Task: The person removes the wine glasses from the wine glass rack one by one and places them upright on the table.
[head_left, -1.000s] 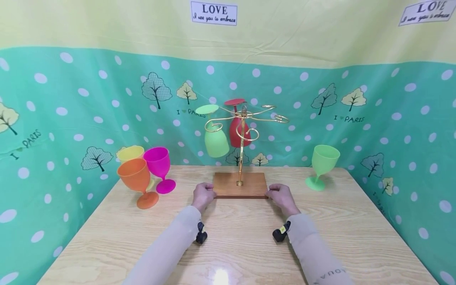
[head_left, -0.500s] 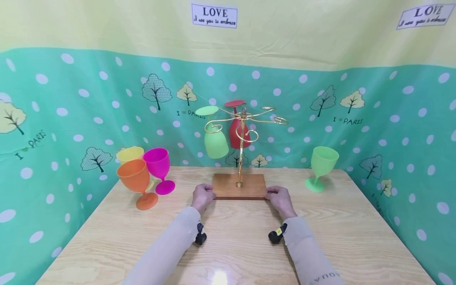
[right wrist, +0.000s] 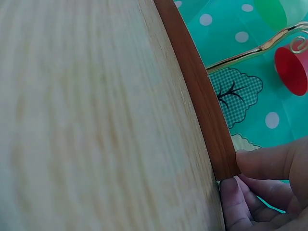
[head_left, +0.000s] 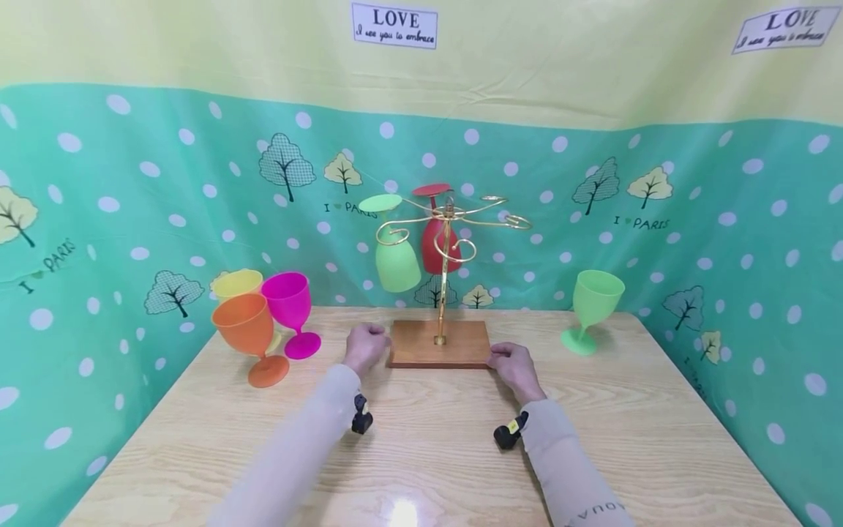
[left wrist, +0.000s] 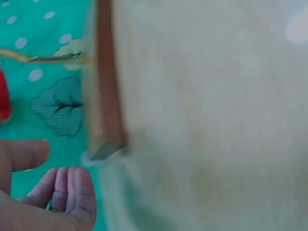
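The wooden base [head_left: 467, 345] is reddish-brown, the pole [head_left: 443, 300] gold. Solid colours mark the red goblet [head_left: 431, 255], orange goblet [head_left: 244, 325], yellow goblet [head_left: 235, 283], magenta goblet [head_left: 288, 301] and both light green goblets [head_left: 398, 268]. The tabletop [head_left: 428, 439] has pale beige wood grain; the sleeves [head_left: 560, 454] are light grey. Whitish dots [head_left: 386, 130] and printed trees [head_left: 286, 162] pattern the teal backdrop [head_left: 507, 146] below its pale yellow band [head_left: 560, 66].

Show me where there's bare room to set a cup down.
Bare table lies before the wooden base, between the left sleeve and right sleeve, and between the right hand and standing green cup. It's crowded at back left, where the orange cup, yellow cup and magenta cup cluster.
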Demonstrator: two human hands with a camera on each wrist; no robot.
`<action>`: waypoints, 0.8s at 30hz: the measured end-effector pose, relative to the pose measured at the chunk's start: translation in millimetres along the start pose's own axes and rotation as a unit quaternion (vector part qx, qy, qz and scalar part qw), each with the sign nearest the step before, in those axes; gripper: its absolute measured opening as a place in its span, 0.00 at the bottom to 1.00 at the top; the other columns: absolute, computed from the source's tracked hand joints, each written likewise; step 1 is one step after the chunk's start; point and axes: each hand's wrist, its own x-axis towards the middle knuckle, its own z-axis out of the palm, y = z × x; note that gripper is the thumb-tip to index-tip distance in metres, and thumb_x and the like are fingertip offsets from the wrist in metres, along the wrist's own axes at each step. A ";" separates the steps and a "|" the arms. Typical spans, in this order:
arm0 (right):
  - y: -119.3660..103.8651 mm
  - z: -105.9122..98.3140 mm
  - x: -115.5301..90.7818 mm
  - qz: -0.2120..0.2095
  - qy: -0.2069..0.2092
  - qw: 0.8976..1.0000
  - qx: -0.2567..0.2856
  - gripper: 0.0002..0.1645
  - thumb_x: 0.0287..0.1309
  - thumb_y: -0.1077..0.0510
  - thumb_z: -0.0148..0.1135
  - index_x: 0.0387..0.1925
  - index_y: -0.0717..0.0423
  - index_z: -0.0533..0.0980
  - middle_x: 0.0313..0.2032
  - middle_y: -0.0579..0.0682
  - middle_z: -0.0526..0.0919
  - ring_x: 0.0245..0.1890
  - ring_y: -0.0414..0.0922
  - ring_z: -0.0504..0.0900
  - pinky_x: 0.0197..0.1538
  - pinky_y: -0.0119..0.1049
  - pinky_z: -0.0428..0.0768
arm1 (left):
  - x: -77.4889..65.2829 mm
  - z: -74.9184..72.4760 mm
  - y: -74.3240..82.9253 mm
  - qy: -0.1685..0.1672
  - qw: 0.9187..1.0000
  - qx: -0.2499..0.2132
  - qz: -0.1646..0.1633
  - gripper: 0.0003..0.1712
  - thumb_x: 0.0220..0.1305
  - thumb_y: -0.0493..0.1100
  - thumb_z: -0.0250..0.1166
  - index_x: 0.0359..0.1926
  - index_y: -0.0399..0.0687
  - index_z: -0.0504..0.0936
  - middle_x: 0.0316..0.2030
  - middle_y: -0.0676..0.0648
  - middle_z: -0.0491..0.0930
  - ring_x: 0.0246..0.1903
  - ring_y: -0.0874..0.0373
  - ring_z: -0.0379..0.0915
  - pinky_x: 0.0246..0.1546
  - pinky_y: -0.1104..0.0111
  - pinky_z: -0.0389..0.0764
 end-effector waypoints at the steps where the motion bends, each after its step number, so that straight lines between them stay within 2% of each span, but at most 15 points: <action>1: -0.2 -0.1 0.2 0.000 0.001 1.000 0.000 0.21 0.56 0.65 0.62 0.52 0.64 0.76 0.43 0.58 0.80 0.43 0.51 0.78 0.47 0.42 0.76 | 2.1 -5.3 6.2 0.008 1.000 -0.002 0.004 0.21 0.57 0.36 0.65 0.53 0.36 0.77 0.48 0.38 0.78 0.46 0.46 0.74 0.47 0.59 0.77; 6: 0.7 0.4 1.7 0.002 0.003 1.000 -0.002 0.20 0.56 0.65 0.61 0.52 0.64 0.76 0.43 0.58 0.80 0.43 0.51 0.78 0.46 0.41 0.76 | 9.9 -36.0 39.9 0.051 0.997 -0.039 0.031 0.21 0.60 0.37 0.63 0.54 0.38 0.76 0.48 0.40 0.77 0.48 0.47 0.73 0.50 0.59 0.77; 9: 1.4 0.6 2.2 0.001 0.002 1.000 -0.003 0.20 0.56 0.66 0.61 0.52 0.64 0.76 0.43 0.58 0.80 0.43 0.51 0.77 0.45 0.40 0.77 | 11.4 -53.6 61.8 0.099 0.991 -0.046 0.073 0.18 0.61 0.37 0.61 0.53 0.39 0.76 0.46 0.42 0.77 0.46 0.49 0.73 0.48 0.61 0.77; 12: 1.4 0.5 1.6 0.004 -0.003 1.000 -0.004 0.20 0.57 0.66 0.60 0.53 0.64 0.76 0.44 0.58 0.80 0.44 0.51 0.77 0.45 0.40 0.76 | 11.7 -67.5 84.0 0.154 0.977 -0.037 0.142 0.17 0.63 0.39 0.60 0.52 0.39 0.75 0.45 0.43 0.75 0.45 0.51 0.72 0.47 0.63 0.76; 15: 0.2 -0.1 1.4 0.005 -0.003 1.000 -0.004 0.20 0.58 0.65 0.60 0.53 0.64 0.75 0.44 0.58 0.80 0.44 0.51 0.78 0.46 0.41 0.76 | 12.7 -75.7 107.5 0.184 0.961 -0.035 0.206 0.17 0.63 0.39 0.61 0.53 0.40 0.73 0.45 0.43 0.73 0.44 0.53 0.70 0.47 0.66 0.75; 19: -0.5 1.0 0.1 0.005 -0.006 1.000 -0.006 0.19 0.58 0.64 0.60 0.52 0.64 0.75 0.44 0.58 0.80 0.44 0.52 0.78 0.46 0.42 0.76 | 14.4 -80.1 135.6 0.188 0.942 -0.017 0.276 0.22 0.62 0.37 0.63 0.57 0.41 0.72 0.45 0.43 0.70 0.44 0.53 0.68 0.47 0.67 0.74; 22: -0.7 0.3 -0.4 0.007 -0.004 1.000 -0.007 0.19 0.57 0.65 0.60 0.52 0.64 0.76 0.44 0.58 0.80 0.44 0.52 0.78 0.46 0.42 0.76 | 16.4 -79.7 154.4 0.193 0.924 0.040 0.328 0.24 0.61 0.34 0.63 0.58 0.40 0.72 0.46 0.41 0.70 0.44 0.51 0.67 0.48 0.66 0.73; 24: -1.7 0.2 -1.0 0.009 -0.003 1.000 -0.006 0.19 0.57 0.65 0.60 0.52 0.64 0.76 0.44 0.58 0.80 0.44 0.51 0.78 0.46 0.42 0.76 | 17.1 -79.5 165.0 0.191 0.910 0.085 0.358 0.24 0.60 0.32 0.62 0.59 0.39 0.73 0.48 0.41 0.70 0.47 0.50 0.67 0.52 0.66 0.72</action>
